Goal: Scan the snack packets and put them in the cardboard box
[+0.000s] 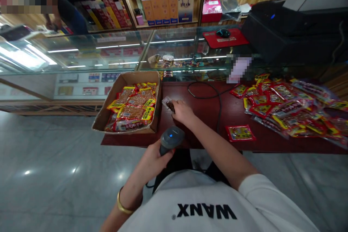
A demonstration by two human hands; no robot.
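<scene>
We have the left hand (pixel 152 157) clenched round the scanner (pixel 171 138) low centre, the right hand (pixel 182 111) pinching a snack packet (pixel 169 104) on the table (pixel 206 116) beside the box (pixel 127 107), and a slack grip risks that glossy wrapper sliding off.

Scanner (pixel 170 139): grey, blue light. Packets (pixel 133 107): red and yellow, in brown cardboard box (pixel 114 90). Table (pixel 206 105): dark red.
</scene>
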